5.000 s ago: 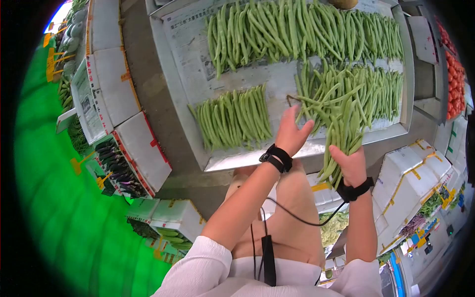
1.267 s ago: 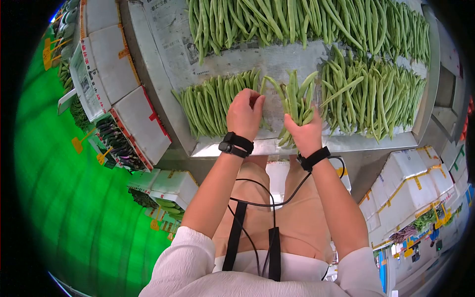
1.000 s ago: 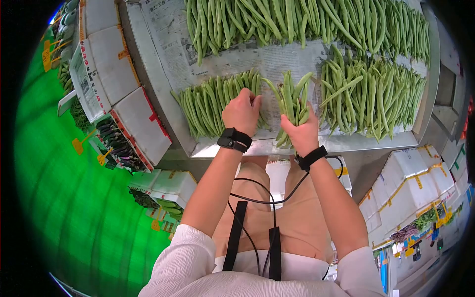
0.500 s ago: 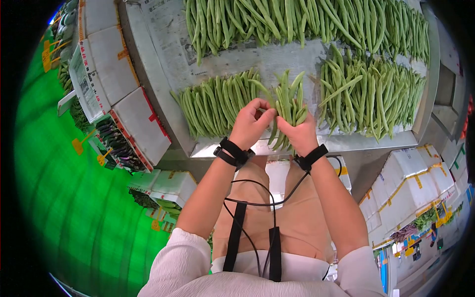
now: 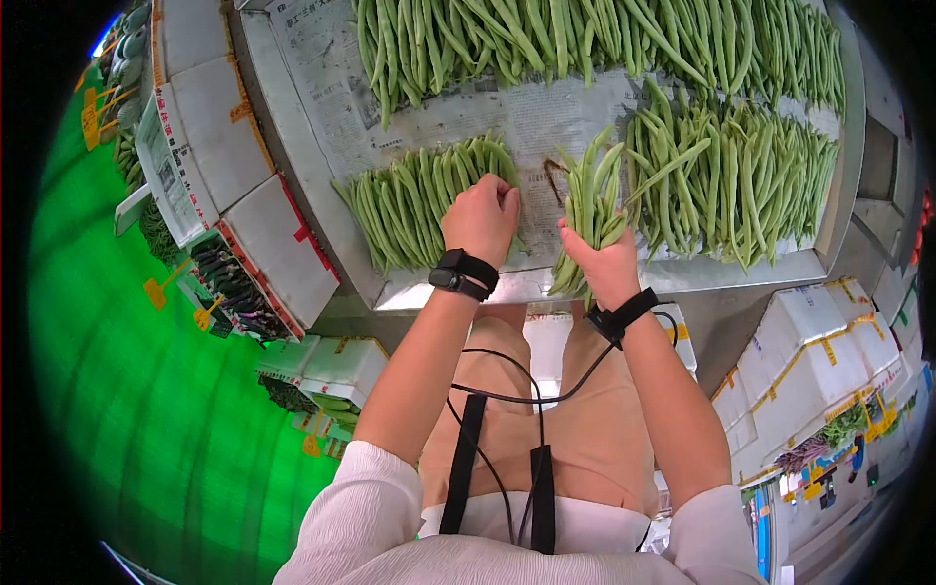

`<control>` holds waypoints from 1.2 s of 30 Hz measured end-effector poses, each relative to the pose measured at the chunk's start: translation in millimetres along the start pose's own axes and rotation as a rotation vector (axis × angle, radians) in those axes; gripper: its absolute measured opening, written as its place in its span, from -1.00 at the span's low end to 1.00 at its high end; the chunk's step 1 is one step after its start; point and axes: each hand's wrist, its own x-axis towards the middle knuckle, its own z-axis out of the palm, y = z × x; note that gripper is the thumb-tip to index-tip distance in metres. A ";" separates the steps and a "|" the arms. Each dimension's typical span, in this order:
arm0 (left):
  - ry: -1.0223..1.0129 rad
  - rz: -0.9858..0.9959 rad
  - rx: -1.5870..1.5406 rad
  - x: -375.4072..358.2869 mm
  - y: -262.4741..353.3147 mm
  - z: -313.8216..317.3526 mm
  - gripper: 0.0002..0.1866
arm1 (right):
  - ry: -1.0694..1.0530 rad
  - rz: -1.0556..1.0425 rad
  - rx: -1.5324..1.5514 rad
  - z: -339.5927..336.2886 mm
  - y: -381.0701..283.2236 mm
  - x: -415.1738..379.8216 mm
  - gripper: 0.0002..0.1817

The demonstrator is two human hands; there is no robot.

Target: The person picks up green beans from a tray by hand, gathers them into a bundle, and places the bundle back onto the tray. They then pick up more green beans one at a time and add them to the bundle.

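My right hand point(image 5: 604, 261) is wrapped round a bunch of green beans point(image 5: 591, 190), held upright near the tray's front edge. My left hand point(image 5: 482, 219) rests at the right end of the lower left row of beans point(image 5: 409, 200). Its fingers are curled round a bean whose tip shows above them. Another pile of beans point(image 5: 736, 185) lies just right of the held bunch, and a long row point(image 5: 585, 39) runs across the back. Newspaper point(image 5: 541, 122) lines the metal tray point(image 5: 575, 283) under them.
White foam boxes point(image 5: 219, 117) stand left of the tray, with eggplants point(image 5: 229, 288) in one. More foam boxes point(image 5: 809, 361) are at the lower right. A black cable point(image 5: 575, 390) hangs between my forearms. Green flooring point(image 5: 166, 390) covers the left side.
My hands have moved apart. The left one went left to the lower left row with a bean, while the right one shifted slightly right with the bunch.
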 end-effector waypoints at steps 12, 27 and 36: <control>-0.001 0.047 0.105 -2.7 5.0 15.1 -0.74 | -0.028 -0.012 0.034 2.5 -4.5 -1.6 -0.67; 0.021 -0.041 0.186 6.3 4.0 8.6 -0.74 | -0.007 -0.017 -0.040 -3.5 -3.8 -2.9 -0.60; -0.100 0.137 -0.321 -6.2 7.4 -1.2 -0.80 | -0.014 -0.038 -0.114 6.1 -3.2 3.2 -0.58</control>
